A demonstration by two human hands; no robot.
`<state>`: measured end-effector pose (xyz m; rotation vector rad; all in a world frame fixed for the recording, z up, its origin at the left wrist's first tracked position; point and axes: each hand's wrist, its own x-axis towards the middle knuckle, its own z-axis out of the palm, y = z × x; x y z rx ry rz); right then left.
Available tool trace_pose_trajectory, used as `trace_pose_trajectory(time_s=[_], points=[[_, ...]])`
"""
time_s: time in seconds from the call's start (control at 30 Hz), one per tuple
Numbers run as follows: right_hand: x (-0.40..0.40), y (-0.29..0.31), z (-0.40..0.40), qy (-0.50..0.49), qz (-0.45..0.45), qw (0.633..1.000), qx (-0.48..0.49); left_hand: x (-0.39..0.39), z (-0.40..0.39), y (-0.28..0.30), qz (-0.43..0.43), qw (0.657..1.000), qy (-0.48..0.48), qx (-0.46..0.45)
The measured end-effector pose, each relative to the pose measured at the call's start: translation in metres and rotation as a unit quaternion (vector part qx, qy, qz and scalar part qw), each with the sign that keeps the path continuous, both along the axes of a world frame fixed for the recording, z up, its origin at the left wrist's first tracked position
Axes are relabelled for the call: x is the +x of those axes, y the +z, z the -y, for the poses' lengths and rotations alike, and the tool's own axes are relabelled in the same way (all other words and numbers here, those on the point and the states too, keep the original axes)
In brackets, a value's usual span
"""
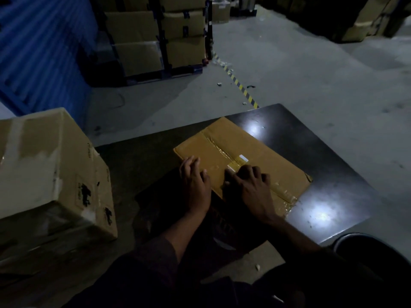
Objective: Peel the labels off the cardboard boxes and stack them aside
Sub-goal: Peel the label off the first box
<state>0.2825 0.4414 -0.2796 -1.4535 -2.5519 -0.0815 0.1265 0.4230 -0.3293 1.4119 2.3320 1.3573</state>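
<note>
**Count of what is in front of you**

You have two hands in view: your left hand and your right hand, both on one flattened cardboard box. That box lies on one dark table. You can see one small white label on its tape strip. One upright cardboard box stands to your left. One dark round bin shows at lower right. Shelved boxes at the back are too dim to count exactly.
</note>
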Motion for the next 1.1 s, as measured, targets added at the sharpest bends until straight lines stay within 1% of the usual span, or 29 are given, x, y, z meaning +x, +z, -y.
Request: trace_pose_trajectory(time_s=[0.07,0.1,0.23,0.3,0.4,0.5,0.6,0.67,0.73,0.8,0.87,0.93,1.0,1.07,1.1], points=[[0.002,-0.002,0.015,0.067,-0.009,0.998,0.007,-0.001,0.002,-0.002,0.0,1.0,-0.004,-0.001],[0.004,0.0,0.014,0.076,-0.005,0.997,0.007,-0.001,0.002,-0.002,0.001,1.0,-0.009,-0.002],[0.006,0.002,-0.013,-0.039,-0.003,0.999,0.008,-0.001,-0.005,-0.001,0.011,1.0,-0.014,-0.004],[0.005,-0.002,-0.013,-0.045,-0.007,0.999,0.014,0.0,-0.004,0.0,0.02,1.0,-0.015,-0.003],[0.009,-0.005,-0.013,-0.081,-0.062,0.995,0.008,0.004,0.001,0.002,0.065,0.998,-0.011,0.014],[0.019,-0.006,-0.027,-0.095,-0.108,0.99,0.007,0.014,0.009,0.004,0.123,0.992,0.032,0.023],[0.036,0.003,-0.041,-0.114,-0.234,0.965,-0.025,0.033,0.02,-0.003,0.225,0.972,0.059,-0.019],[0.049,0.008,-0.049,-0.144,-0.265,0.953,-0.025,0.047,0.027,-0.011,0.282,0.957,0.052,-0.044],[0.063,0.009,-0.061,-0.158,-0.252,0.955,-0.005,0.057,0.029,-0.014,0.314,0.947,0.049,-0.043],[0.077,0.005,-0.076,-0.148,-0.233,0.961,-0.003,0.061,0.022,-0.006,0.331,0.942,0.036,-0.034],[0.09,-0.001,-0.09,-0.122,-0.21,0.97,-0.008,0.06,0.004,0.007,0.337,0.941,-0.001,-0.035],[0.098,-0.001,-0.101,-0.103,-0.191,0.976,-0.014,0.055,-0.028,0.017,0.35,0.934,-0.05,-0.057],[0.105,0.001,-0.112,-0.087,-0.182,0.979,-0.029,0.049,-0.059,0.03,0.392,0.91,-0.1,-0.094],[0.12,-0.001,-0.121,-0.068,-0.154,0.985,-0.046,0.049,-0.081,0.038,0.432,0.883,-0.138,-0.122],[0.131,-0.004,-0.124,-0.074,-0.141,0.986,-0.042,0.053,-0.087,0.038,0.438,0.878,-0.142,-0.133]])
